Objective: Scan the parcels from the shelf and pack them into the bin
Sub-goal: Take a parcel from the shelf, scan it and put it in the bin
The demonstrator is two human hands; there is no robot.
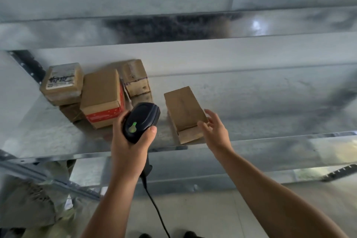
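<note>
A metal shelf (270, 102) holds several brown cardboard parcels. My left hand (131, 145) grips a black handheld scanner (142, 121) with a green light on its back, its head towards the parcels. A plain brown parcel (183, 110) lies apart from the others near the shelf's front edge. My right hand (214, 131) is at that parcel's near right corner, fingers spread and relaxed, thumb touching the box. At the left stand a parcel with a red band (102, 96), a parcel with a written label (61, 83) and a taped parcel (135, 79).
The scanner's black cable (156, 208) hangs down towards the floor. A light-coloured sack (32, 199) sits under the shelf at lower left. The shelf's front rim (270, 141) runs across the view. Bare shelf surface stretches to the right of the parcels.
</note>
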